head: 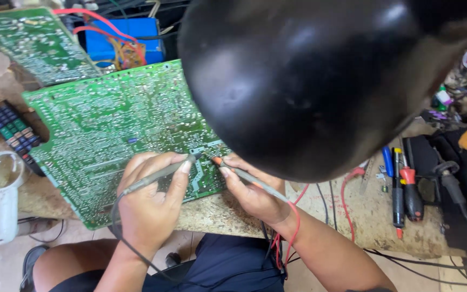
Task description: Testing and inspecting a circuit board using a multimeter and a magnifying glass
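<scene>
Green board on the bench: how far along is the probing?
Done: board lies solder side up. In hand: left hand holds the black probe, right hand the red probe, both tips together at its near edge. Left: most of the board; no meter visible.

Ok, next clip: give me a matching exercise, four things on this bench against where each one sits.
Things:
1. black-leaded test probe
2. red-tipped test probe
3. white magnifying glass
4. dark remote control

Places:
A. in the right hand
B. at the bench's left edge
C. in the left hand
D. left of the large green circuit board

Pairs: 1-C, 2-A, 3-B, 4-D
</scene>
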